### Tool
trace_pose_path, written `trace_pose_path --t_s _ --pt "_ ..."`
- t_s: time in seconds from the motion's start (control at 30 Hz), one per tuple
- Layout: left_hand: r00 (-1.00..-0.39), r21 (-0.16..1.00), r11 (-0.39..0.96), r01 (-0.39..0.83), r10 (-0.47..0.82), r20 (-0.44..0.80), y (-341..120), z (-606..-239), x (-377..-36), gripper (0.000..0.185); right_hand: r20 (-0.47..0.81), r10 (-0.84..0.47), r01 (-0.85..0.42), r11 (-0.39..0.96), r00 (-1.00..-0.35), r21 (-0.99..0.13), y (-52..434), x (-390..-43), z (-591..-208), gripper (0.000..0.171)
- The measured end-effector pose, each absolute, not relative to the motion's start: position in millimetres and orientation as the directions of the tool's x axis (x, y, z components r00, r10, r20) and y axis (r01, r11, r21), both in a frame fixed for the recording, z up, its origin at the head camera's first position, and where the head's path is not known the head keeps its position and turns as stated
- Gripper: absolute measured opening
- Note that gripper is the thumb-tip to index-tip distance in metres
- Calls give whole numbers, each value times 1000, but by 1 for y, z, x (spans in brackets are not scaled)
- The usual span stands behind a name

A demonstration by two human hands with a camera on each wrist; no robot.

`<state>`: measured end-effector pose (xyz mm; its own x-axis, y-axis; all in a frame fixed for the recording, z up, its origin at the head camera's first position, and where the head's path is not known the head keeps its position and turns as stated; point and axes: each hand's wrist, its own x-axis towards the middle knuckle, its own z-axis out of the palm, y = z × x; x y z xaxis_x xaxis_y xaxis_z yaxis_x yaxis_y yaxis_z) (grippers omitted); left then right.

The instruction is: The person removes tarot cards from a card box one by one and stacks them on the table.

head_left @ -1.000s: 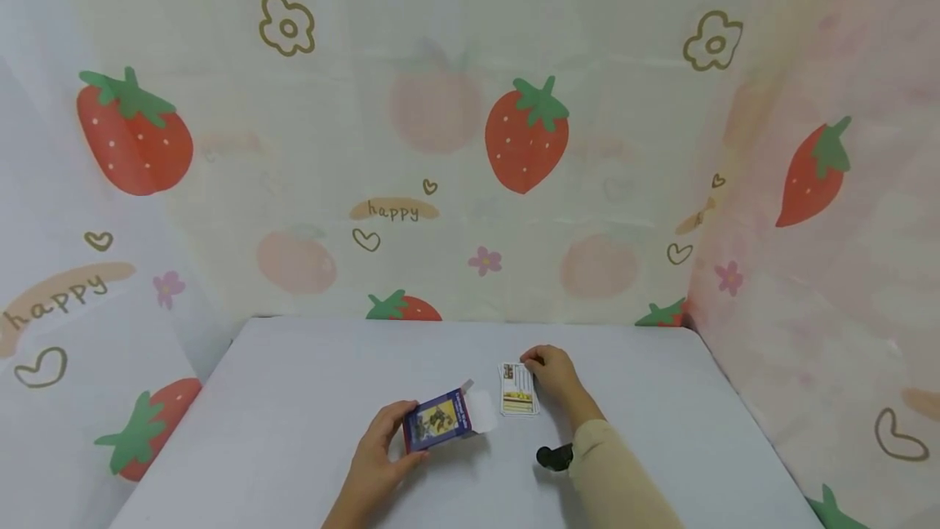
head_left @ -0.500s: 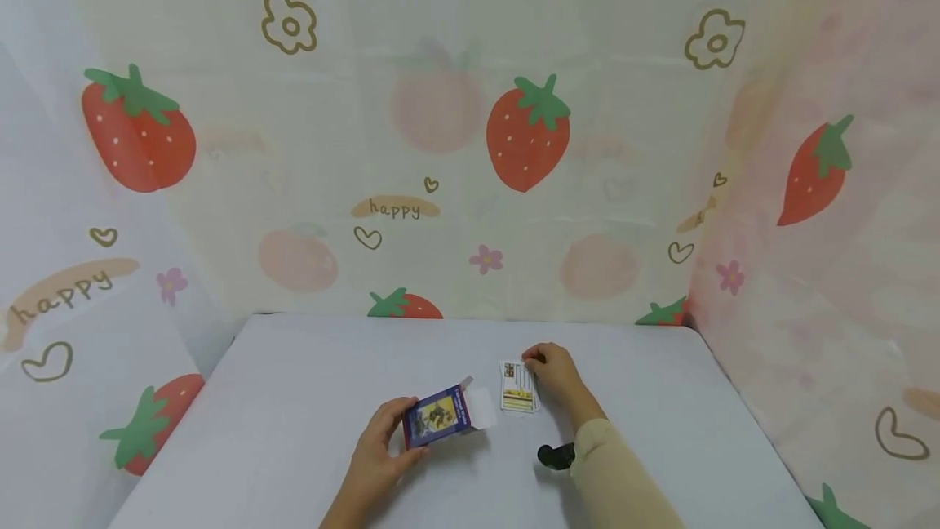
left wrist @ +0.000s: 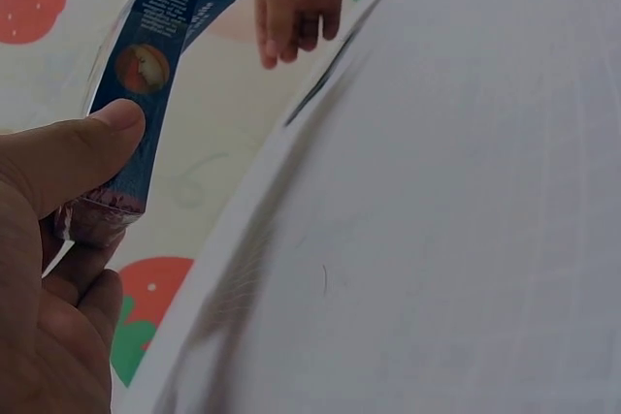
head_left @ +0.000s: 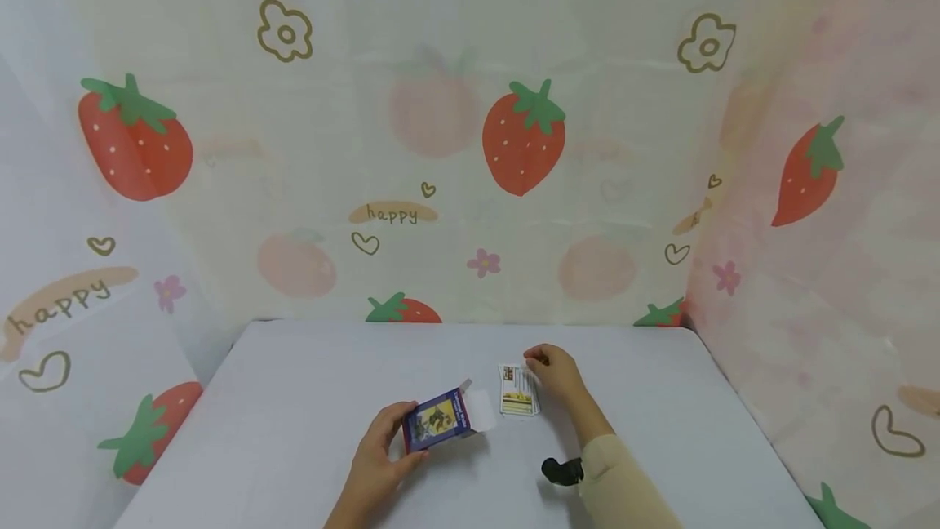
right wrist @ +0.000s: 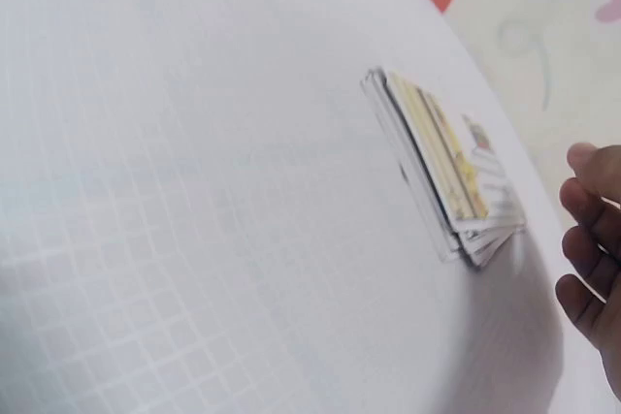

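Note:
My left hand (head_left: 378, 451) grips a small blue card box (head_left: 435, 420) with a yellow picture on its front, thumb on one side and fingers on the other. The box's white end flap (head_left: 481, 411) stands open, pointing right. In the left wrist view, the thumb presses the narrow blue side (left wrist: 146, 70) of the box. Right of it, a stack of cards (head_left: 517, 394) lies face up on the table, its edges slightly uneven. My right hand (head_left: 558, 370) hovers beside the stack's far right corner, fingers loosely curled with nothing between them. The right wrist view has its fingertips apart from the cards (right wrist: 441, 167).
A white table (head_left: 294, 398) spreads under both hands. Curtains printed with strawberries (head_left: 524, 141) stand behind it and at both sides. A black strap end (head_left: 561, 472) sticks out by the right sleeve (head_left: 620, 484).
The right hand has drawn slightly right, off the edge of the card stack. The left hand and the box have hardly moved. The head view has shifted a little.

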<state>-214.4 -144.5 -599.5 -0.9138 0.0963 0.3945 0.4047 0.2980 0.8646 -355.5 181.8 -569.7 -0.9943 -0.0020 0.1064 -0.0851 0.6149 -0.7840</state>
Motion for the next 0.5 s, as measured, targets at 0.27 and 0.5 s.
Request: trace_pose_path --t_s 0.27,0.5 --pt "-911 867 280 412 98 401 -144 -598 -214 78 171 -6 -142 588 -985 -796 177 -343 -552 13" --pt "-921 875 289 389 91 380 -145 -600 -214 77 193 -21 -167 600 -981 -782 172 -329 -546 12"
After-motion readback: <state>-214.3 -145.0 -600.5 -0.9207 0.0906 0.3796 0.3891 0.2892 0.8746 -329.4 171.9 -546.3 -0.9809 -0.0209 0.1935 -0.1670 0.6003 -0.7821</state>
